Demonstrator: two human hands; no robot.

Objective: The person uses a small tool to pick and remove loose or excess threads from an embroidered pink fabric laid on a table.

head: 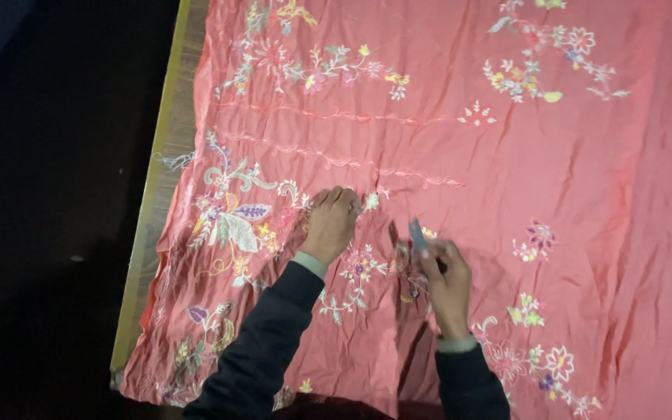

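- Pressing down with curled fingers, the left hand [331, 224] rests on the pink embroidered cloth [585, 194].
- Right hand [446, 281] pinches a small grey-blue tool [417, 233] just above the cloth.
- Cloth lies spread across the counter [149, 210], its wooden edge showing at left.

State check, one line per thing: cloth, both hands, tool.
Cloth: spread flat on the table, wrinkled.
Left hand: curled, knuckles pressing the cloth.
Right hand: shut on the tool.
Tool: small, grey-blue, tilted up from the fingers; kind unclear.
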